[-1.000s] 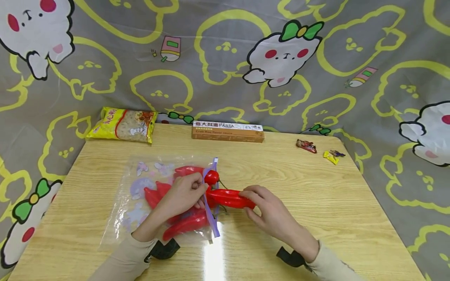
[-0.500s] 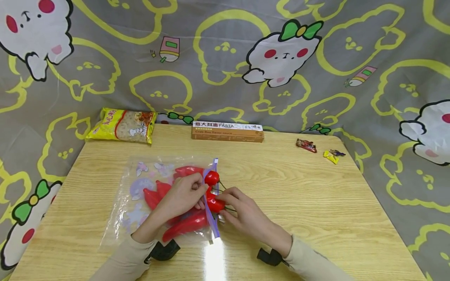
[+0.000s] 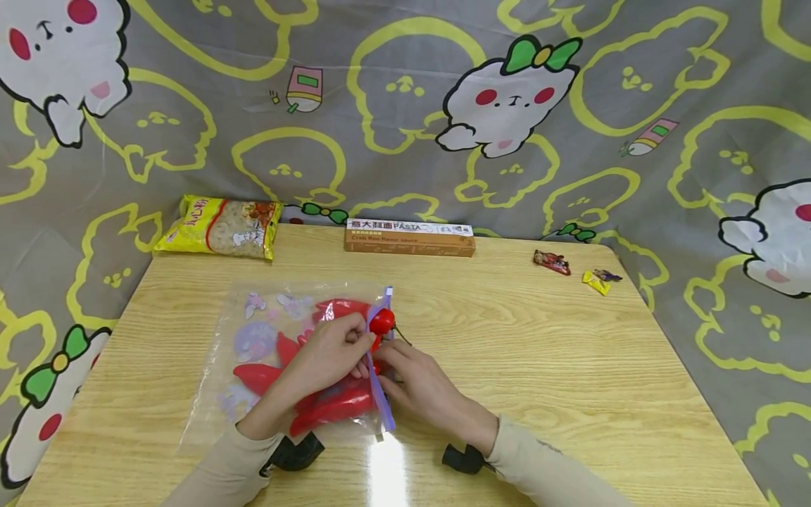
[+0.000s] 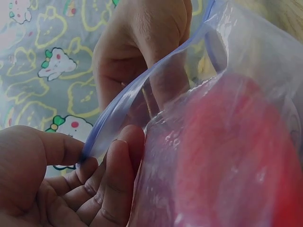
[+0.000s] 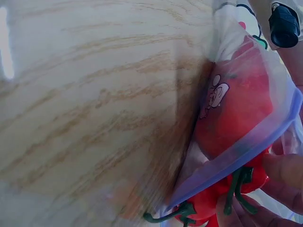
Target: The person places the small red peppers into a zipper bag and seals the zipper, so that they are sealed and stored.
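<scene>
A clear zip bag (image 3: 212,394) with a purple zip edge lies on the table, its mouth facing right. Several shiny red chili peppers (image 3: 332,410) fill it. My left hand (image 3: 336,350) lies over the bag and pinches the zip edge (image 4: 111,113) between thumb and finger. My right hand (image 3: 421,384) is at the bag's mouth, fingers curled on the stem end of a red chili pepper (image 5: 258,177), most of which is inside. Green stems (image 5: 241,182) stick out past the zip in the right wrist view. A rounded red pepper top (image 3: 381,322) shows at the opening above.
At the table's back stand a yellow food packet (image 3: 222,227) on the left and a pasta box (image 3: 409,238) in the middle. Small wrapped snacks, one red (image 3: 552,262) and one yellow (image 3: 596,282), lie back right. A patterned cloth (image 3: 405,91) encloses the table.
My right hand has moved left, sliding the chili pepper into the bag. Inside, one pepper's tip has shifted left and down. My left hand has stayed at the zip edge.
</scene>
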### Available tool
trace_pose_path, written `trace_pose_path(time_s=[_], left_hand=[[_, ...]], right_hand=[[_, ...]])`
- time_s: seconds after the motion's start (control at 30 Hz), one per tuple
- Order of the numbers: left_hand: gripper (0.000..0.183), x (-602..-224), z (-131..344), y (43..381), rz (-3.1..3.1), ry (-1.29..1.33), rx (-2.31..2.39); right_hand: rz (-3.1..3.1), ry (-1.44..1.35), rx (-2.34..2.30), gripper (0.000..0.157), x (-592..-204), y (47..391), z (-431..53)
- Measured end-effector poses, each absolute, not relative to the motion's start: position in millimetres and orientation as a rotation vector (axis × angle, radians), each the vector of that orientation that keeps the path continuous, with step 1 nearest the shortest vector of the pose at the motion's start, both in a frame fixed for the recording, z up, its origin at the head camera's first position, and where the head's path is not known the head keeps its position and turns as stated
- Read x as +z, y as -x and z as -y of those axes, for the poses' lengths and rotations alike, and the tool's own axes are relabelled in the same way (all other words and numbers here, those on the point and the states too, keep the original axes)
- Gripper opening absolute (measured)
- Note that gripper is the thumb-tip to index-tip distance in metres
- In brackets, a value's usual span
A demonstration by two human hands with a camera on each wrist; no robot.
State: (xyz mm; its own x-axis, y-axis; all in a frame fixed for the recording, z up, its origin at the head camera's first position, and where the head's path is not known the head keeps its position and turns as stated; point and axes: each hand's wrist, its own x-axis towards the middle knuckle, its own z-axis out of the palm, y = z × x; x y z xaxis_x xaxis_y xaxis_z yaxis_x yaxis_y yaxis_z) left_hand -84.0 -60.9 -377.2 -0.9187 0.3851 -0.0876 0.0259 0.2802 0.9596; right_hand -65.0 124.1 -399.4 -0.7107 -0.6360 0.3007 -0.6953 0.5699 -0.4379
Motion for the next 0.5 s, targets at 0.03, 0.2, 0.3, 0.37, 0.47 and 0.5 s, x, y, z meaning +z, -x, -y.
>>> trace_pose_path(time_s=[0.03, 0.2, 0.3, 0.37, 0.47, 0.5], left_hand=[[0.015, -377.2, 60.8, 83.8, -2.251, -0.375, 1.683], [0.014, -377.0, 60.1, 83.5, -2.254, -0.381, 1.672], [0.013, -376.9, 59.2, 83.5, -2.258, -0.394, 1.656], [0.013, -377.2, 58.4, 82.8, -2.265, -0.404, 1.645], [0.011, -378.1, 56.3, 80.1, -2.280, -0.425, 1.617], [0.010, -378.4, 55.3, 78.6, -2.288, -0.437, 1.593]], right_hand=[[2.691, -1.145, 0.817, 0.025, -399.1, 64.8, -124.2], [2.707, -1.105, 0.849, 0.027, -392.2, 62.8, -135.8], [2.712, -1.043, 0.898, 0.027, -386.5, 62.5, -150.3], [2.711, -1.006, 0.911, 0.027, -384.6, 63.6, -161.0], [2.723, -0.973, 0.890, 0.027, -384.9, 66.5, -176.0], [2.724, -0.959, 0.879, 0.028, -385.4, 67.5, -180.9]])
